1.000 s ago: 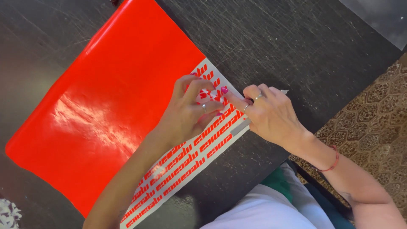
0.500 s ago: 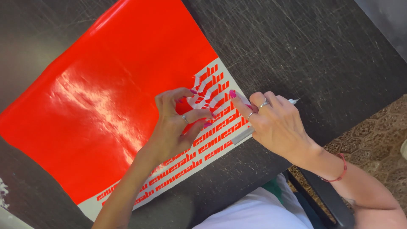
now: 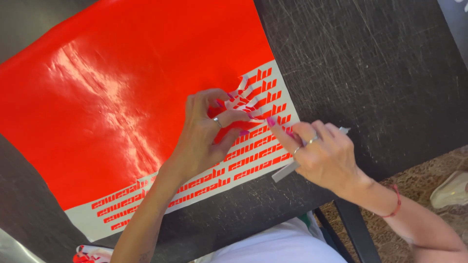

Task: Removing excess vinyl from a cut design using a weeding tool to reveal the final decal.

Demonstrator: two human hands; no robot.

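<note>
A large glossy red vinyl sheet lies on a dark scratched table. Along its near edge the red is stripped away, leaving rows of red cut shapes on white backing. My left hand pinches a thin strip of peeled red vinyl with thumb and fingers and lifts it off the backing. My right hand is closed around a slim grey tool and rests on the sheet's right corner, fingertips close to the left hand's.
A small heap of peeled red and white scraps lies at the lower left table edge. Patterned brown floor and a white shoe show at the right. A dark chair leg stands beside my lap.
The view has drifted, so the sheet sits more to the left and lower. My left hand has pulled the peeled strip further up off the backing; my right hand stays at the corner.
</note>
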